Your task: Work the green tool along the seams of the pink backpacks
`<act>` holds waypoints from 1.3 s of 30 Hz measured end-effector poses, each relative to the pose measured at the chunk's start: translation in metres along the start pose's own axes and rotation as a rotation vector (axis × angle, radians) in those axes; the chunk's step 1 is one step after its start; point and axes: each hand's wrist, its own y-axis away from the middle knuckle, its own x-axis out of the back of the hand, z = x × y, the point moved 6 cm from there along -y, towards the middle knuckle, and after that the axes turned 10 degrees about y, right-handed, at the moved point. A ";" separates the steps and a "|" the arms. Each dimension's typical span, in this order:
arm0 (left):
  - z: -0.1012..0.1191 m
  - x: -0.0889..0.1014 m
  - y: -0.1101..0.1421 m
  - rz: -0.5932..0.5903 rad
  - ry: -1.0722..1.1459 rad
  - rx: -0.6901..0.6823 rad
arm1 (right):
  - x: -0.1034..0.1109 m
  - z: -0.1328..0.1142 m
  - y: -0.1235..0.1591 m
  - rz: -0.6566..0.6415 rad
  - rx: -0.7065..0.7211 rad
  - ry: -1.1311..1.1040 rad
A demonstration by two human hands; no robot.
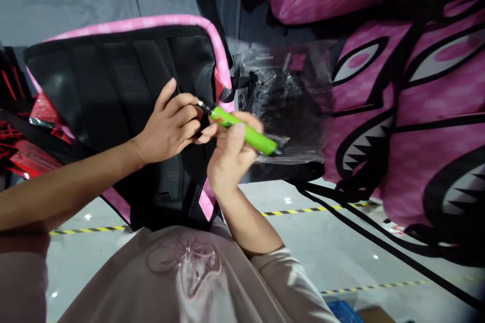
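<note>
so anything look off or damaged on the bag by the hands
No damage shows. The right hand holds a green lighter with its metal tip at the pink trim of the black backpack, where the left hand pinches a black strap end. A crumpled clear plastic bag lies beside it.

The light is bright and even. Small lamp spots shine on the glossy floor point(341, 242) below the hands. The edges bend, and the picture looks a bit blurry.
</note>
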 end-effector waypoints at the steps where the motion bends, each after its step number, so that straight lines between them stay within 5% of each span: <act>1: -0.001 -0.001 0.003 -0.001 0.012 0.026 | 0.000 0.009 0.004 -0.009 -0.013 0.058; 6: 0.005 -0.004 0.006 -0.067 0.099 0.090 | 0.037 0.041 0.008 0.060 -0.090 0.254; 9: 0.008 -0.003 0.002 -0.088 0.147 0.120 | 0.046 0.042 0.001 -0.009 -0.142 0.313; 17: 0.009 -0.005 0.003 -0.057 0.139 0.073 | 0.037 0.029 -0.010 -0.243 0.053 0.527; 39: 0.005 -0.005 0.001 -0.045 0.134 0.129 | 0.032 0.027 -0.012 -0.236 0.037 0.572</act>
